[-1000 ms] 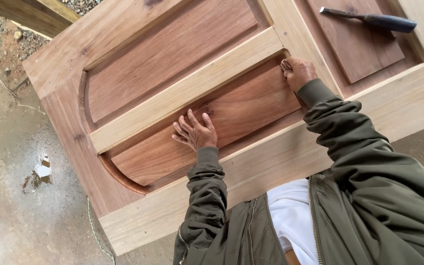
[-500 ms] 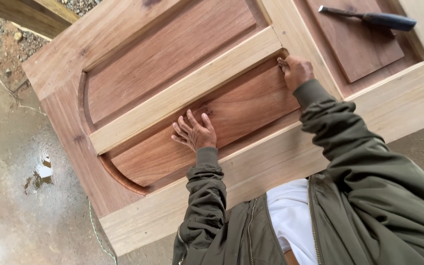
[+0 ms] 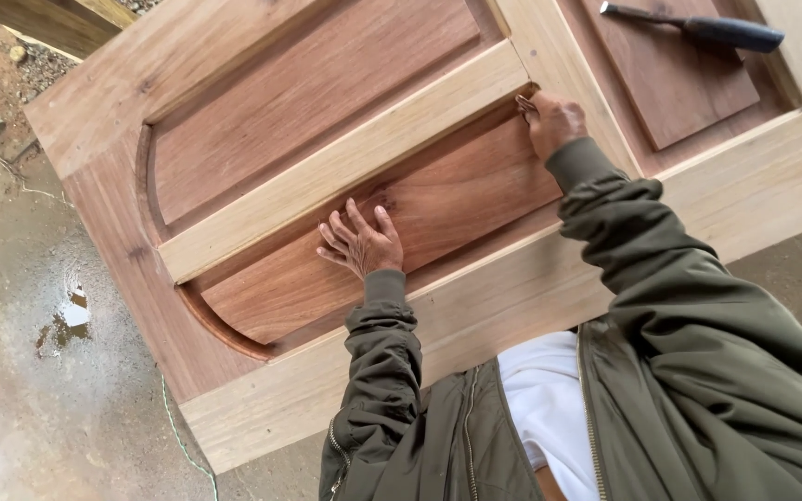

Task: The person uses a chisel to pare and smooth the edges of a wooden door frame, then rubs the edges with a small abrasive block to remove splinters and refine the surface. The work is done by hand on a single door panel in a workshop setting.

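Note:
A wooden door (image 3: 475,306) lies flat, with pale rails and reddish-brown inset panels. My left hand (image 3: 362,243) rests flat with fingers spread on the lower reddish panel (image 3: 457,209), next to the pale cross rail (image 3: 345,162). At the panel's far corner, my right hand (image 3: 557,121) is closed on a small thin piece (image 3: 523,106), perhaps sandpaper, pressed where the panel meets the rail. Both arms wear dark green jacket sleeves.
A chisel with a dark blue handle (image 3: 707,30) lies on another reddish panel at the top right. Wet concrete floor with a small puddle (image 3: 67,320) is at the left. A thin green cord (image 3: 183,436) runs along the floor by the door's edge.
My right hand has crept slightly further into the panel's corner. My left hand has stayed flat in the same place.

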